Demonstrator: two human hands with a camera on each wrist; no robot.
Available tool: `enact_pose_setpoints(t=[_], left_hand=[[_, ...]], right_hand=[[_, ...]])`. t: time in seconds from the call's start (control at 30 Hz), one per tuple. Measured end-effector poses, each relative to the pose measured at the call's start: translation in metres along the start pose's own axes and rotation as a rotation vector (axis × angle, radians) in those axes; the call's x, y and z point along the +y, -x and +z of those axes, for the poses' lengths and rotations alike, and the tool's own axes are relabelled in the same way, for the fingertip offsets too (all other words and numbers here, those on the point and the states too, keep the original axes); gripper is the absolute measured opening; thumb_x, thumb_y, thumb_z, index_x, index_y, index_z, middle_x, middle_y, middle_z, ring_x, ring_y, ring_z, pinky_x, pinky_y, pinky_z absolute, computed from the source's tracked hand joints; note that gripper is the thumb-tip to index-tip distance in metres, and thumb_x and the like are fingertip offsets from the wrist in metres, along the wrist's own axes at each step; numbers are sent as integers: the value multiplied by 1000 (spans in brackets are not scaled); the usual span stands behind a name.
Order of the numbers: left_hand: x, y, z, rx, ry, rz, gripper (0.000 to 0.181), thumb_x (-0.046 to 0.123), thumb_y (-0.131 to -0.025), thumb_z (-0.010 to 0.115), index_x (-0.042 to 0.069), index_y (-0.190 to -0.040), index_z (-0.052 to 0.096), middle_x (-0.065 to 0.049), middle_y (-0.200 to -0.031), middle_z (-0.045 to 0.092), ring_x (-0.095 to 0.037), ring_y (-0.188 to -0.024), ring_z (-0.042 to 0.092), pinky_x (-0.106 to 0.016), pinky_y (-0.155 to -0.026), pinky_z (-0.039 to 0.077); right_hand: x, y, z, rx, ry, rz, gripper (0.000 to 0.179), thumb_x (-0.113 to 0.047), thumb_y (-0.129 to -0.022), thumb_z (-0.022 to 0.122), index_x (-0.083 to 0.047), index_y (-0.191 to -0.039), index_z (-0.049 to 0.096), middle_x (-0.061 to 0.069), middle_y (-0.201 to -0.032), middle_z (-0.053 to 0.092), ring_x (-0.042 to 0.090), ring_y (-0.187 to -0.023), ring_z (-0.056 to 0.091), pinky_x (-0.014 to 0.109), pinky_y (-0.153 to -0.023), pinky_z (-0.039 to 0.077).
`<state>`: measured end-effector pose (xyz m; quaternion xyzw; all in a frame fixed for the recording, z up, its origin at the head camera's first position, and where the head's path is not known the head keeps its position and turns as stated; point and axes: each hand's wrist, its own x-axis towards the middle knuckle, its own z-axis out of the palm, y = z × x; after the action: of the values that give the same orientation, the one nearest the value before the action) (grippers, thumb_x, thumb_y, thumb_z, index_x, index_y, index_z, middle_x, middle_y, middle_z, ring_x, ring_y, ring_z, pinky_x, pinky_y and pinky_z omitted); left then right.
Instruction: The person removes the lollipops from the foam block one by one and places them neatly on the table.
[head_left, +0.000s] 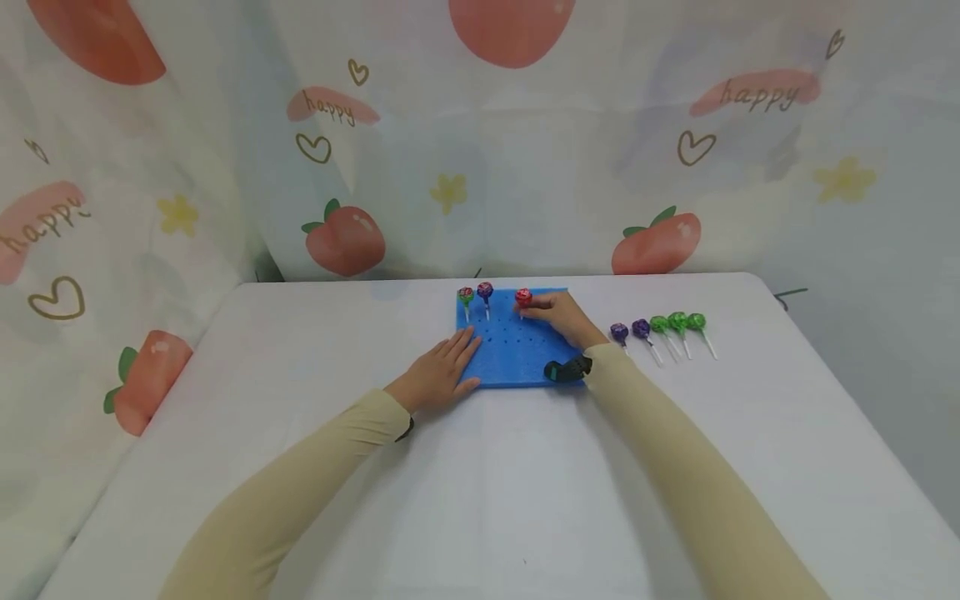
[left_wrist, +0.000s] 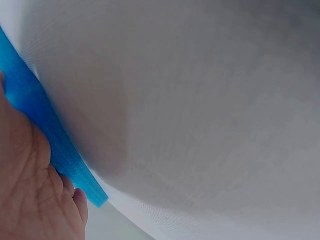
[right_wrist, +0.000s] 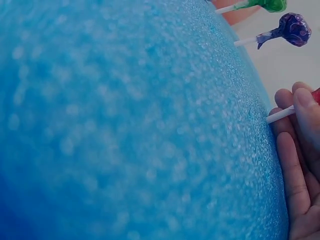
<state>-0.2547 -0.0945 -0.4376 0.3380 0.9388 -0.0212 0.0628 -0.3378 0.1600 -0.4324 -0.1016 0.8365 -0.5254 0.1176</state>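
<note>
A blue foam board (head_left: pixel 502 367) dotted with small holes lies on the white table. My right hand (head_left: pixel 558 315) pinches a red-wrapped lollipop (head_left: pixel 523 297) just under its head. In the right wrist view, the tip of that lollipop's white stick (right_wrist: pixel 281 114) meets the board's surface. A green-and-red lollipop (head_left: pixel 466 295) and a purple lollipop (head_left: pixel 485 290) stand upright in the board's back left part. My left hand (head_left: pixel 442 371) rests with straight fingers on the board's left edge; the left wrist view shows its palm side against the blue edge (left_wrist: pixel 55 130).
Right of the board lie two purple lollipops (head_left: pixel 642 329) and three green lollipops (head_left: pixel 678 322) in a row, heads away from me. A dark wrist-worn device (head_left: pixel 567 369) overhangs the board's front right corner. A printed cloth (head_left: pixel 525 167) hangs behind the table.
</note>
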Motion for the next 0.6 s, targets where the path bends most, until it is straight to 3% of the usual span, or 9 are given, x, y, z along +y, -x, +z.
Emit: enact_pose_setpoints(t=[0.23, 0.47, 0.6], left_hand=[[0, 2, 0, -6, 8, -18, 72, 51, -99, 32, 6, -151, 12, -13, -159, 7, -26, -148, 10, -39, -119, 18], [3, 5, -4, 16, 25, 8, 69, 45, -100, 35, 2, -150, 16, -16, -158, 11, -27, -147, 12, -40, -118, 20], [4, 5, -8, -3, 21, 0, 70, 46, -100, 34, 2, -150, 13, -16, -159, 8, -27, -147, 10, -40, -119, 18]], right_hand=[[-3, 1, 1, -3, -9, -4, 30, -16, -95, 56, 2, -118, 63, 21, -122, 62, 29, -132, 43, 47, -117, 21], [-2, 4, 1, 19, -103, 17, 30, -12, -95, 55, 7, -117, 61, 27, -121, 60, 31, -125, 50, 44, -113, 30], [0, 2, -2, 30, -130, 35, 32, -14, -96, 54, 7, -119, 60, 25, -121, 61, 23, -116, 57, 39, -110, 37]])
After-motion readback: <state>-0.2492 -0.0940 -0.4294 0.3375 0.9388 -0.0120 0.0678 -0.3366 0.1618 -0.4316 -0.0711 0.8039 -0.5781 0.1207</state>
